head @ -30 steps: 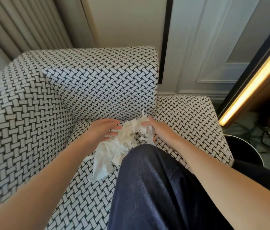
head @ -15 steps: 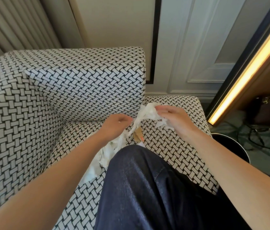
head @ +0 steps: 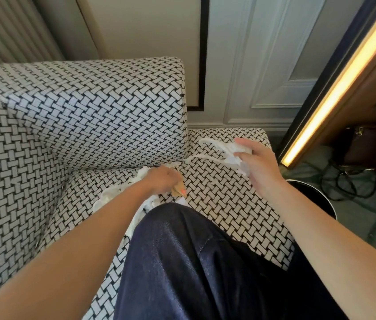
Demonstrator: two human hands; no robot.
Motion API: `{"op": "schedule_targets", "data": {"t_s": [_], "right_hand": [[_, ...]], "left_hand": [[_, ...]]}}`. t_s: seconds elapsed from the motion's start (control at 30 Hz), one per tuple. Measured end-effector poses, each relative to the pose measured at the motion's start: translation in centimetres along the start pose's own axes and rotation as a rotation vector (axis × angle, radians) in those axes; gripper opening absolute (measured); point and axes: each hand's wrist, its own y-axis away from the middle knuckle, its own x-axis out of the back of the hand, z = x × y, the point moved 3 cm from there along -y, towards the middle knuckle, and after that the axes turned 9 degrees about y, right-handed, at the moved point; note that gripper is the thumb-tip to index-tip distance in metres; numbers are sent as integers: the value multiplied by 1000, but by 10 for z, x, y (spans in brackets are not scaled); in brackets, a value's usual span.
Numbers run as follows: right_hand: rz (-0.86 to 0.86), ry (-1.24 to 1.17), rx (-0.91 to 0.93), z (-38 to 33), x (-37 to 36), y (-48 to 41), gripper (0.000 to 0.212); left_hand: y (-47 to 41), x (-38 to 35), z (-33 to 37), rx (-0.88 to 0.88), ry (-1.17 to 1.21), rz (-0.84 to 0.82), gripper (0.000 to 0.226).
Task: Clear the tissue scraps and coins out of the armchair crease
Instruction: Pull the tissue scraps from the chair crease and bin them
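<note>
Right hand now swung out over the seat edge, dragging tissue scraps along (left hand dug deeper into the crease).

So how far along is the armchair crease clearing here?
Partway. The right hand holds a bunch of tissue scraps lifted off the seat. The left hand is at the crease, on more tissue beside a tan scrap. No coins are visible, and nothing shows as binned yet.

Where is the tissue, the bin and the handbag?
tissue (head: 233,150), head view, bunch in the right hand
bin (head: 314,195), head view, dark inside near the rim
handbag (head: 367,146), head view, its front side
</note>
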Motion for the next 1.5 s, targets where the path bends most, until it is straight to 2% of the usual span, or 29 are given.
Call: {"op": "schedule_targets", "data": {"t_s": [0.07, 0.2, 0.37, 0.6, 0.73, 0.9, 1.23, 1.37, 1.5], "right_hand": [[-6, 19, -7, 4, 3, 0, 39], [-19, 49, -26, 9, 14, -2, 41], [-23, 22, -42, 13, 23, -1, 41], [50, -120, -198, 18, 44, 6, 39], [93, -139, -252, 20, 63, 14, 40], [140, -146, -281, 26, 96, 18, 40], [279, -409, -416, 68, 185, 18, 35], [295, -537, -490, 89, 212, 19, 31], [336, -632, -539, 109, 232, 19, 29]], "left_hand": [[0, -4, 2, 30, -107, -60, 30], [-4, -9, 8, 61, -232, -9, 26], [-10, -11, 5, 75, 25, 45, 36], [-2, -10, 37, -45, 229, 88, 52], [-1, -17, 59, -41, 388, 110, 30], [4, -44, 91, 13, 607, 25, 12], [-13, -135, 149, 84, 906, -156, 25], [-18, -164, 173, 103, 920, -160, 33], [-14, -184, 201, -2, 834, -272, 46]]}}
